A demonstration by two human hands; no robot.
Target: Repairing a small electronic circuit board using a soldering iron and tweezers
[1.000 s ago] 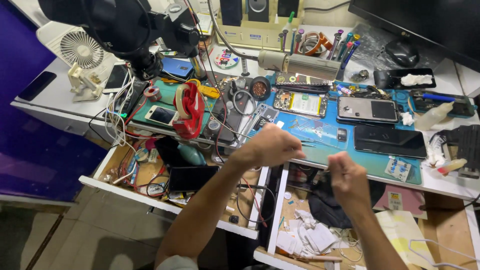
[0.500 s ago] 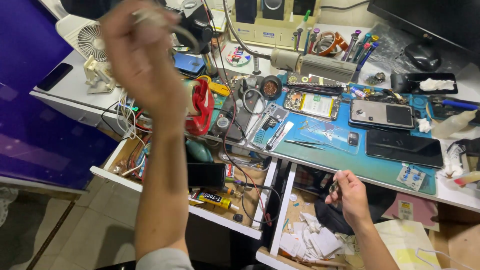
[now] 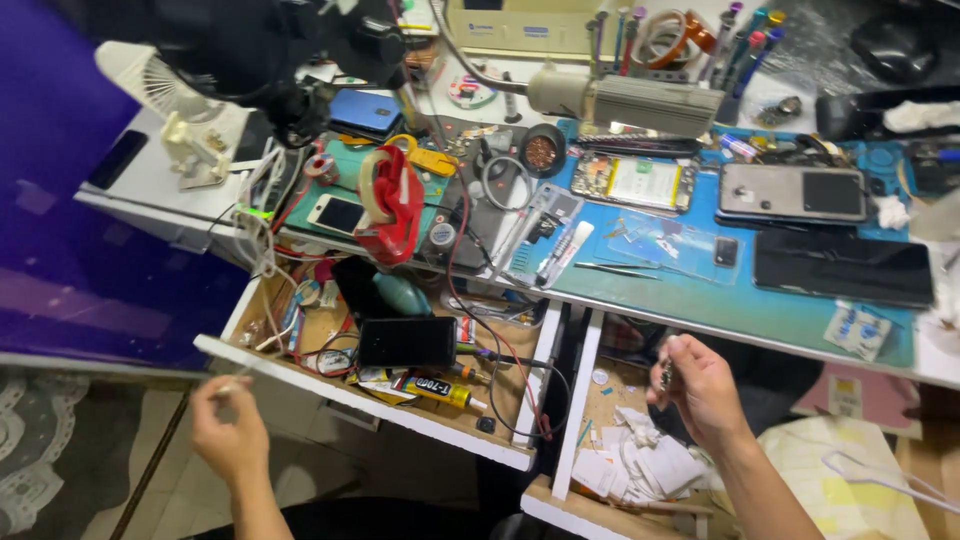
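Observation:
My left hand (image 3: 228,432) hangs low at the left, below the front edge of the open left drawer (image 3: 340,385). Its fingers are pinched on a thin pale strip (image 3: 236,381) that sticks up from them. My right hand (image 3: 702,392) hovers over the open right drawer (image 3: 572,420) and pinches a small metal part (image 3: 665,376) between thumb and fingers. Above both drawers is a blue work mat (image 3: 700,300) holding an opened phone (image 3: 635,183), a grey phone back (image 3: 792,192) and a black phone (image 3: 842,266).
The left drawer holds a black phone (image 3: 405,342), a glue tube (image 3: 438,389) and cables. Paper scraps (image 3: 640,465) fill the right drawer. A red tape dispenser (image 3: 392,203), tweezers (image 3: 610,268), a small white fan (image 3: 150,85) and tool holders crowd the bench.
My left hand has dropped from high in front of the camera to low left, below the drawer front. My right hand has stayed over the right drawer.

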